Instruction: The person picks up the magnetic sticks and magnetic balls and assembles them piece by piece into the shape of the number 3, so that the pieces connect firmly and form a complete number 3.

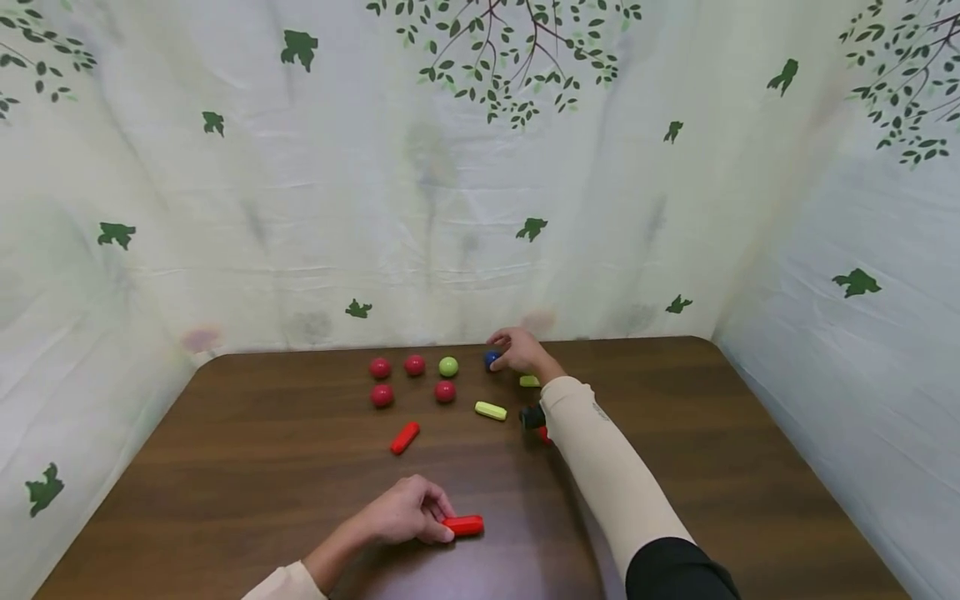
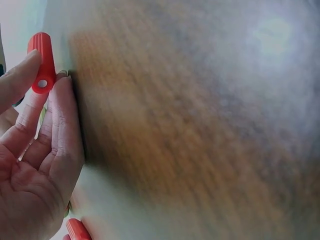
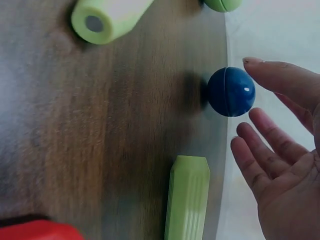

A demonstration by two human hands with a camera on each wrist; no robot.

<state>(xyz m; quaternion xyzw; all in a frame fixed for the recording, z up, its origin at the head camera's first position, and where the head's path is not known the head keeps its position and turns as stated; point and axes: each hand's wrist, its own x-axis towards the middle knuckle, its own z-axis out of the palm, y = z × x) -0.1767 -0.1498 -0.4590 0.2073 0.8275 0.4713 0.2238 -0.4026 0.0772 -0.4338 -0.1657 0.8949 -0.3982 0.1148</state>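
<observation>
My left hand [image 1: 411,510] pinches a red ribbed toy rod [image 1: 465,526] between thumb and fingers at the front of the table. A pale disc marks the end of this rod [image 2: 43,84] in the left wrist view. Far back, my right hand [image 1: 519,350] is spread around a blue ball [image 1: 491,358]. The right wrist view shows the thumb close to the top of the ball [image 3: 231,92] and the other fingers below it, uncurled; whether the thumb touches it I cannot tell. A light green rod [image 3: 187,197] lies near those fingers.
Several red balls [image 1: 382,395] and a green ball [image 1: 447,367] sit on the brown table [image 1: 262,450], left of the blue one. Another green rod [image 1: 491,410] and a red rod [image 1: 405,437] lie mid-table. My right forearm partly covers a further red rod [image 1: 544,435]. Curtains [image 1: 450,250] surround the table.
</observation>
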